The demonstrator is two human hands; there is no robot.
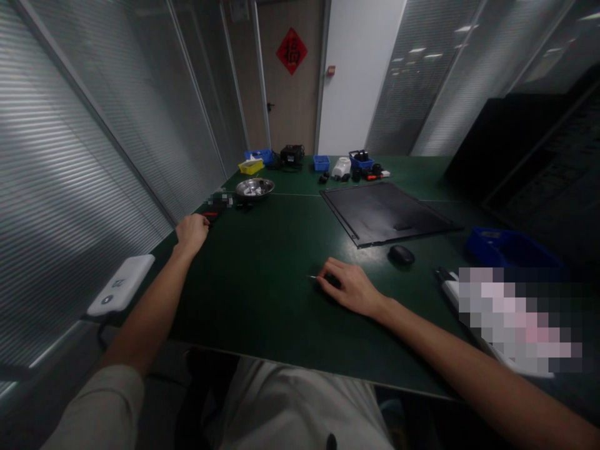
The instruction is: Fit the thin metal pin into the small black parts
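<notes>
My right hand [349, 286] rests low over the green table [253, 269], its fingers closed around what looks like a small screwdriver [334, 280]. A thin metal shaft points left from the fingertips; most of the dark handle is inside the hand. At the table's left edge, my left hand [192, 234] has its fingers curled against the near end of a black object with a red part [213, 215]. Its far end is pixelated, so its kind is unclear. Just beyond stands a metal bowl [241, 189] with small pieces in it.
A black flat panel [384, 209] lies right of centre, with a black mouse [402, 255] before it. Right are a blue bin [510, 247] and a pixelated white item [452, 290]. Blue [321, 164] and yellow trays [252, 167] stand far back. A white box [122, 284] sits left.
</notes>
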